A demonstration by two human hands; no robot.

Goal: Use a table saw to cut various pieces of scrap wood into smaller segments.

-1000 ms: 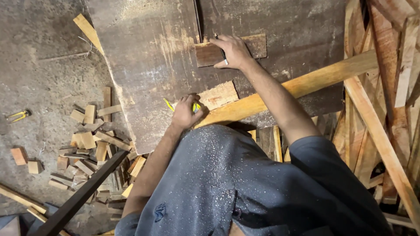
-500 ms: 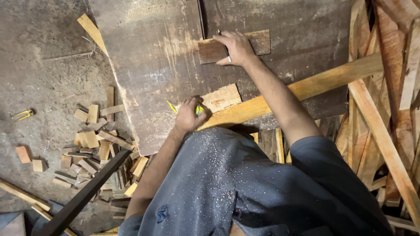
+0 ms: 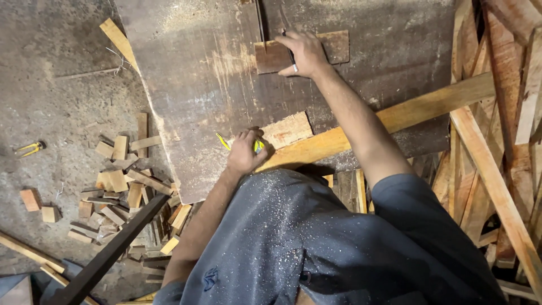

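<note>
Barely shifting since a second ago, the right hand (image 3: 305, 53) is pressing a dark wood block (image 3: 302, 52) flat near the tabletop's (image 3: 197, 85) far edge, steadying it, while the left hand (image 3: 247, 151) is gripping a yellow tool (image 3: 223, 141) at the near edge

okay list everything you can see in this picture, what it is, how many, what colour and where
Work surface: one, dark grey-brown, top centre.
Dark wood block: one, brown, on the surface under the right hand.
Pale wood piece: one, light tan, beside the left hand.
Long plank: one, yellowish, slanting across the surface.
Yellow tool: one, in the left hand; kind unclear.
Wood offcuts: many, tan, on the floor at left.
Yellow-handled tool: one, floor, far left.
Timber slats: several, reddish-tan, right.
Shirt: one, grey, sawdust-flecked.
Left hand: closed on the yellow tool.
Right hand: on the block, holding a thin dark stick.
</note>
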